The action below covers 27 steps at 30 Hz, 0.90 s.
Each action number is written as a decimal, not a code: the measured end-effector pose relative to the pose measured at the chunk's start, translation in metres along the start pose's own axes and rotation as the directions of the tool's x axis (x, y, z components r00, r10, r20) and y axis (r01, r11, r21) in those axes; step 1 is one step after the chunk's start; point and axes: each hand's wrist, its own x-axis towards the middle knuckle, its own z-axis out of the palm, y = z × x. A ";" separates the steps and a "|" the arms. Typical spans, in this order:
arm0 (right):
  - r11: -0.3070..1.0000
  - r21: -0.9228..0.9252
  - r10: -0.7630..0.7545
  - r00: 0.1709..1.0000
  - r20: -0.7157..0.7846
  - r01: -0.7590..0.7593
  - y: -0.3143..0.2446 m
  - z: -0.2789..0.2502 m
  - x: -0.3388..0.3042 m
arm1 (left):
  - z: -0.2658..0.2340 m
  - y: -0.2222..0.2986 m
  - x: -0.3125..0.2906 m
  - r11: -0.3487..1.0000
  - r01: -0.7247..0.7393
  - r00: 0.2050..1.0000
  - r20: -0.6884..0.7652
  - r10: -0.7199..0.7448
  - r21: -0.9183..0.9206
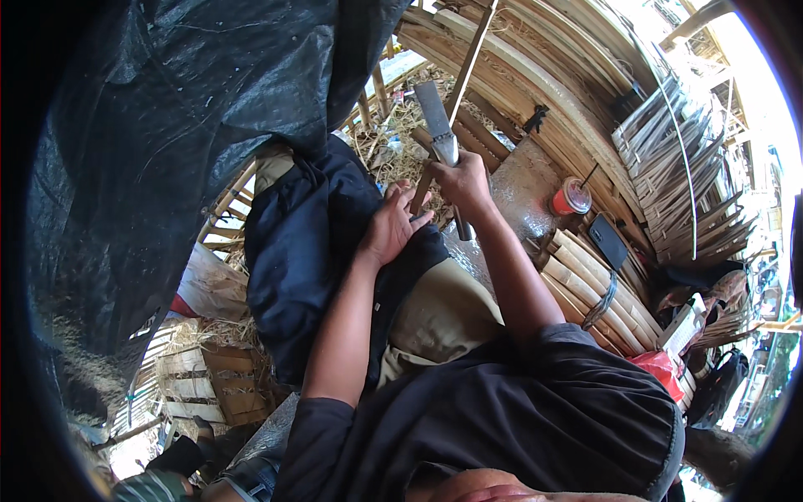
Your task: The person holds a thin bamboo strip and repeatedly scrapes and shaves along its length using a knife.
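Observation:
My right hand (464,180) is wrapped round the handle of a broad-bladed knife (433,109). The blade points up and away, and the handle's butt sticks out below my fist. A long, narrow bamboo strip (471,63) slants from the top of the view down past the blade. Its lower end lies between the thumb and fingers of my left hand (391,224), which is closed on it. The strip passes behind or against the blade; I cannot tell whether they touch. Dark blue cloth (288,251) covers part of my lap under my left forearm.
A black tarp (201,109) hangs at the left. Straw and shavings lie beyond my hands. To the right are a red drink cup (573,198), a phone (608,241) and a tied bamboo bundle (602,293). Long bamboo slats (535,75) lie behind. Another person (180,468) is at lower left.

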 end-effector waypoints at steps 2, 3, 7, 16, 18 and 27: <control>0.997 -0.050 -0.068 0.997 -0.045 0.066 0.000 -0.003 -0.004 | -0.002 0.001 0.000 0.994 0.049 0.989 0.135 -0.062 0.094; 0.993 -0.070 -0.100 0.993 -0.065 0.095 0.001 -0.003 -0.007 | -0.002 0.002 -0.002 0.979 0.071 0.960 0.253 -0.119 0.192; 0.996 -0.048 -0.075 0.996 -0.050 0.073 0.026 0.003 -0.004 | -0.008 -0.008 -0.008 0.877 -0.035 0.978 0.198 -0.069 0.480; 0.998 -0.020 -0.059 0.998 -0.021 0.059 0.025 -0.012 -0.023 | 0.037 -0.017 0.000 0.829 -0.008 0.994 -0.089 0.069 0.559; 0.985 -0.135 -0.122 0.990 -0.077 0.111 0.023 -0.018 -0.025 | 0.050 -0.010 0.001 0.851 0.076 0.989 -0.147 0.001 0.519; 0.988 0.032 -0.147 0.987 -0.060 0.149 0.016 -0.037 -0.040 | 0.026 0.003 -0.009 0.958 0.123 0.991 0.013 -0.131 0.260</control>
